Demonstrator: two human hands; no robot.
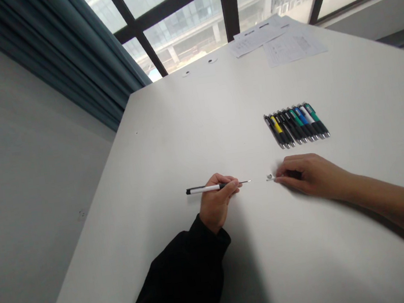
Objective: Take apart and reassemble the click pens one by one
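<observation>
Several pens lay side by side in a slanted row on the white table, toward the right and beyond both hands; their grips were black, and their barrels showed black, yellow, green, blue and white. Nearer, the left hand was clamped on a white-and-black pen, its thin metal tip pointing right. Across a gap, the right hand had its thumb and forefinger pinched on a small pale part, too blurred to identify. Loose papers lay at the far edge near the window, with a dark blue curtain to the left.
</observation>
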